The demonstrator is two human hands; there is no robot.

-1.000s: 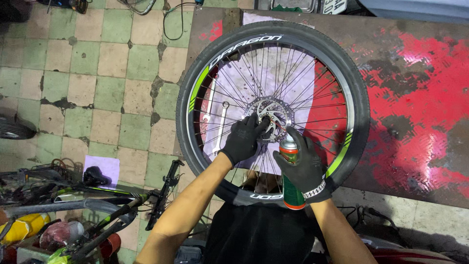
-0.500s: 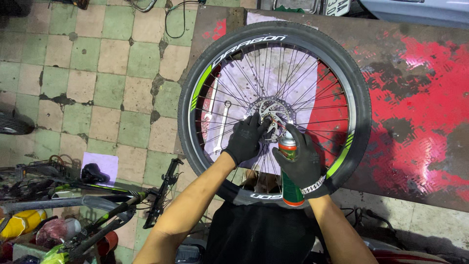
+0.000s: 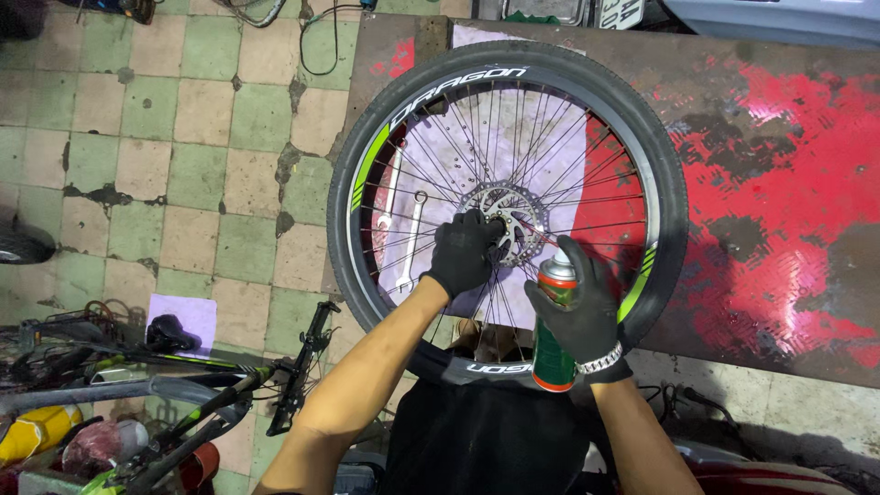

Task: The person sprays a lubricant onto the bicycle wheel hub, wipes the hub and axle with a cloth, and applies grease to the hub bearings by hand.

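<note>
A bicycle wheel [image 3: 367, 174] with a black tyre, green rim marks and a silver brake disc [image 3: 527, 206] lies flat on a red, worn metal table [image 3: 779, 211]. My left hand [image 3: 466, 252], in a black glove, rests on the hub beside the disc. My right hand [image 3: 579, 307], also gloved, grips a green spray can [image 3: 553, 344] with a red band, its thin nozzle tube pointing at the hub.
Two wrenches [image 3: 410, 240] lie on a pale sheet under the spokes. A bicycle frame with handlebar [image 3: 293, 376] and saddle [image 3: 170, 332] lies on the green and cream tiled floor at lower left, by a yellow can [image 3: 23, 435]. Cables trail at the top.
The view has shifted slightly. My left hand stays on the hub and my right hand keeps the spray can aimed at it, little else differs.
</note>
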